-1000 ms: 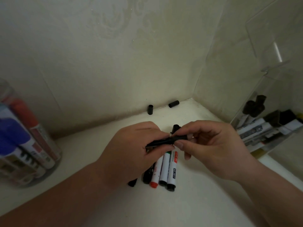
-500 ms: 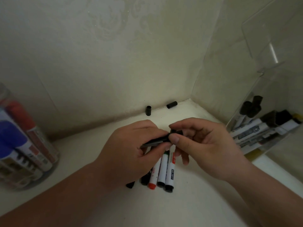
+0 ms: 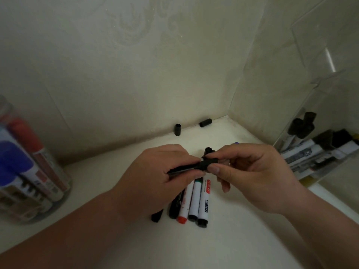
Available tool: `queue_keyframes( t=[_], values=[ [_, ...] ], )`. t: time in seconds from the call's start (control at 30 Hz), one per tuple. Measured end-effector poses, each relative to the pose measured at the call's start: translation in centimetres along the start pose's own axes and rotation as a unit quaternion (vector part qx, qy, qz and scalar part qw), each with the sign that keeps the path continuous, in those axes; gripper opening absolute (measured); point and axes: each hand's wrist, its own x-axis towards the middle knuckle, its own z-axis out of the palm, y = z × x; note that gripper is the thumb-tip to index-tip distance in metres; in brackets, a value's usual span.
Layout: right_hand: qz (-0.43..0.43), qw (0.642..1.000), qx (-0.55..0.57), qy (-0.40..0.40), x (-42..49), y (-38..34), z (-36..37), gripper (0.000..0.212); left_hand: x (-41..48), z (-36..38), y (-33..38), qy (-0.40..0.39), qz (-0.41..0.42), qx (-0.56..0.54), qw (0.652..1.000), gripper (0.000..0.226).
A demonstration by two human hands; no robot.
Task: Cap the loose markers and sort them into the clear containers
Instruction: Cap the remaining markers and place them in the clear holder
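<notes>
- Black marker [image 3: 184, 169]: held level between both sets of fingers. Judged light, stiff and smooth, so likely to slip in a slack grip.
- Left hand [image 3: 161, 179]: fingers curled round the barrel, the sound place to hold.
- Right hand [image 3: 250, 175]: thumb and forefinger pinch the black cap [image 3: 208, 163] at the marker's tip.
- Loose markers [image 3: 196, 199]: lying under the fingers.
- Spare caps [image 3: 177, 130]: beyond the fingertips.
- Clear container [image 3: 318, 152]: right of the right-hand fingers.

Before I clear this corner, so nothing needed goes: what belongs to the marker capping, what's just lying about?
Job: slim black marker in left hand; black cap in right hand; loose white and black markers beneath; two loose black caps; round clear jar; clear rectangular box.
Lying about: unidentified bluish bit behind right hand.
</notes>
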Motion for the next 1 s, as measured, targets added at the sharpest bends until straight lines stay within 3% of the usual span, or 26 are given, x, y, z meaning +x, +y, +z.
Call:
queue_keyframes(
  t=[0.37,0.53,1.0],
  values=[
    [0.112,0.989,0.091,0.016,0.3,-0.9,0.9,0.024,-0.4,0.4,-0.1,0.039,0.036,0.065,0.996,0.024],
    [0.076,0.993,0.096,0.0,0.4,-0.8,0.0,0.011,0.3,0.3,0.5,0.02,0.021,0.032,0.999,0.019],
    [-0.023,0.999,0.014,-0.047,-0.1,0.1,-0.8,0.013,0.8,-0.7,0.4,-0.084,0.017,-0.006,0.996,0.012]
  ],
)
